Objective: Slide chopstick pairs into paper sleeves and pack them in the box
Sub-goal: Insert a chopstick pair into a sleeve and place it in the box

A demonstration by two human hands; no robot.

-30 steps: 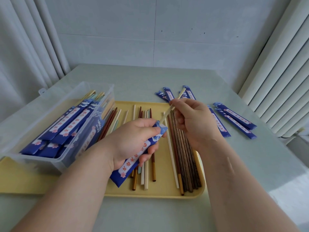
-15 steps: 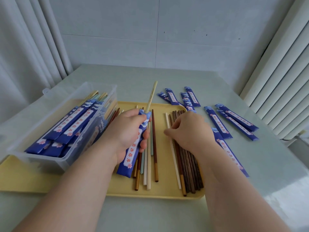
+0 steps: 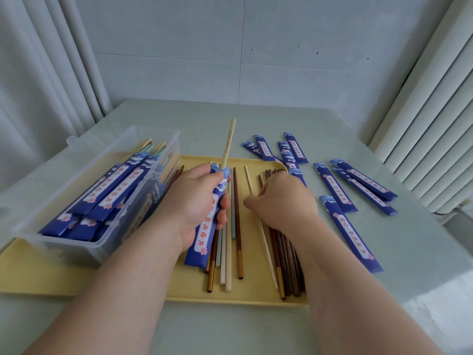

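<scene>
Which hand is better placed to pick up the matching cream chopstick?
Right: the right hand is at the loose cream chopstick on the tray; the left hand grips the sleeve.

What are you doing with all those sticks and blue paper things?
Someone is packing chopsticks. The left hand holds a blue paper sleeve with one cream chopstick poking out of its top. The right hand reaches down to a second cream chopstick on the yellow tray. The clear box already holds sleeved pairs, and spare sleeves lie on the table.
</scene>
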